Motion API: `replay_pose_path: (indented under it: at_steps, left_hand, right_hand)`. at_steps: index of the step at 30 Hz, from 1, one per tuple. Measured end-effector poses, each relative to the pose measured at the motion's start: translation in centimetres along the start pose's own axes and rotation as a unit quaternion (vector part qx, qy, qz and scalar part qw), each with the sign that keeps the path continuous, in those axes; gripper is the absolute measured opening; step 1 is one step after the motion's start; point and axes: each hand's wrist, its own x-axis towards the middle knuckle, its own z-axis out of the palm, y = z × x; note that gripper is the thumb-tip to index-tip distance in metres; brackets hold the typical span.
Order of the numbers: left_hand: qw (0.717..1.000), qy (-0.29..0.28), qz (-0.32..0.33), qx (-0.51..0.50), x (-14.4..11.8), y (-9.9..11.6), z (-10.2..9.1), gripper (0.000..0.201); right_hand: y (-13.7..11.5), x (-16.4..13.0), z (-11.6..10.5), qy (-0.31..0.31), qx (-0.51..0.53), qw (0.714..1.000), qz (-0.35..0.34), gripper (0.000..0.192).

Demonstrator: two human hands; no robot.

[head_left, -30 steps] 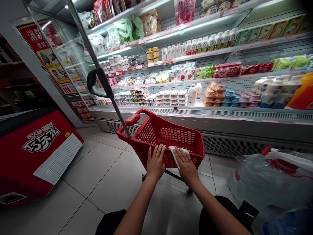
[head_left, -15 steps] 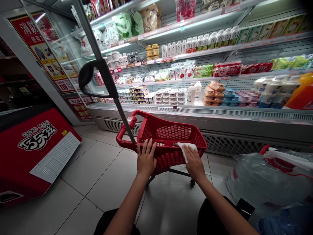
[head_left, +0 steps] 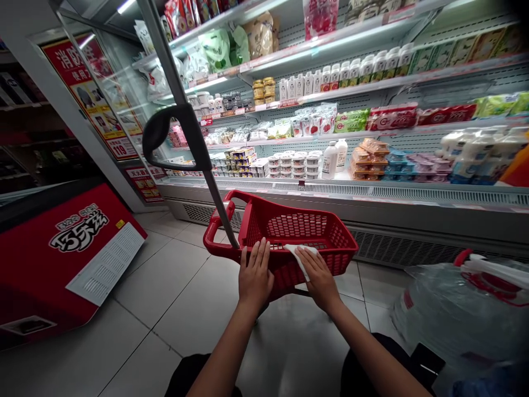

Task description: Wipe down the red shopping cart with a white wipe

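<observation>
A red plastic shopping basket (head_left: 334, 240) on wheels stands on the tiled floor in front of a chilled shelf. My left hand (head_left: 255, 275) lies flat on its near rim, fingers apart. Pressed against the same rim, to the right, my right hand (head_left: 317, 278) holds a white cloth (head_left: 298, 255). A grey pull handle (head_left: 182, 132) with a black grip rises from the basket's left end toward the upper left.
The open chiller (head_left: 372, 190) with yoghurt cups, bottles and packets fills the back. A red freezer chest (head_left: 61, 259) stands at left. Large clear water jugs (head_left: 458, 320) with a red cap sit at lower right. My knees show at the bottom edge.
My right hand with the cloth slid right along the rim, then back left. My left hand shifted a little along the rim, and the view moved slightly.
</observation>
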Motion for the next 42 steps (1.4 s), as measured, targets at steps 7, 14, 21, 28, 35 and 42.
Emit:
replay_pose_path:
  at_steps: [7, 14, 21, 28, 35, 42]
  left_hand:
    - [0.998, 0.019, 0.026, -0.057, -0.7, 1.1, -1.2, 0.084]
    - [0.993, 0.037, 0.044, -0.100, -0.6, -0.6, -2.1, 0.097]
    - [0.997, 0.041, 0.022, -0.066, -1.1, -3.0, -2.3, 0.096]
    - [0.991, 0.042, -0.007, -0.124, -1.3, -1.5, -1.5, 0.099]
    - [0.995, 0.034, 0.015, -0.094, -1.1, -1.7, -1.5, 0.099]
    - [0.999, -0.004, 0.040, -0.005, -1.5, -1.2, -0.5, 0.088]
  right_hand:
    - [-1.2, 1.0, 1.1, 0.036, 0.053, 0.997, 0.040, 0.067]
    - [-7.5, 6.3, 2.7, -0.002, 0.153, 0.986, -0.071, 0.078]
    - [-4.7, 4.8, 1.7, -0.012, 0.137, 0.989, -0.060, 0.079]
    - [-7.0, 6.7, 1.6, -0.042, 0.208, 0.974, -0.074, 0.074]
    - [-8.8, 8.0, 2.5, -0.033, 0.222, 0.968, -0.115, 0.077]
    - [0.3, 1.4, 1.3, -0.015, 0.062, 0.996, -0.056, 0.084]
